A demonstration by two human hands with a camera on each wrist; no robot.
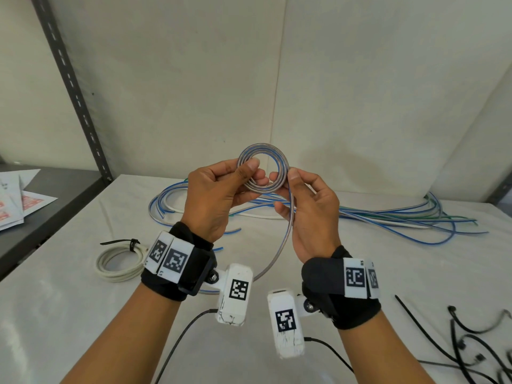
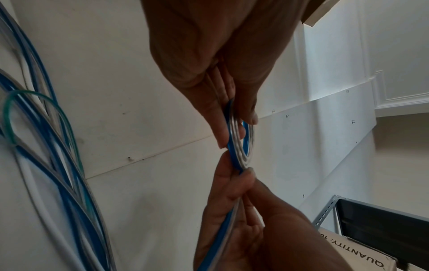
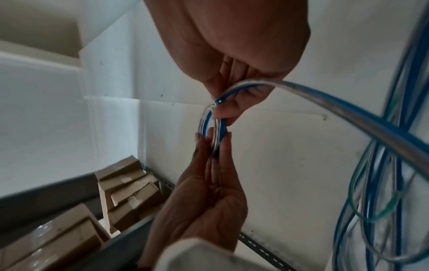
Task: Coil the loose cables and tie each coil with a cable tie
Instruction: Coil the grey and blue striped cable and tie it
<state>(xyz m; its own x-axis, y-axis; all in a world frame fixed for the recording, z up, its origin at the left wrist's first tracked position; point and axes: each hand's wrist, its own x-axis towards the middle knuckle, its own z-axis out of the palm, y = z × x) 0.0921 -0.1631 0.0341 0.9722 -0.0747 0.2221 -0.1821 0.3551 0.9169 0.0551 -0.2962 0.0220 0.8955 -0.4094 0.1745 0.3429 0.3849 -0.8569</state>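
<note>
1. Nearest me, black plastic cable ties (image 1: 468, 353) lie scattered on the white-covered table (image 1: 360, 273) at my lower right, well apart from my hands.
2. A finished coil of white round cable (image 1: 117, 263), cinched with a black tie, rests flat on the table to my left, just beside my left wrist.
3. My left hand (image 1: 219, 195) is raised above the table, thumb and curled fingers pinching the left side of a small flat coil of clear, blue-striped cable (image 1: 263, 171).
4. My right hand (image 1: 307, 209) pinches the same coil's lower right edge between thumb and fingertips; its fingers are curled round the cable's loose tail, which runs down through the palm and curves toward the table.
5. In the left wrist view, the coil (image 2: 239, 141) stands edge-on between the two pinching hands.
6. Behind my hands, a bundle of loose blue, clear, white and green cables (image 1: 388, 214) sprawls across the table's far side.
7. A grey metal shelf (image 1: 55, 195) holding papers stands at far left against the white wall.
</note>
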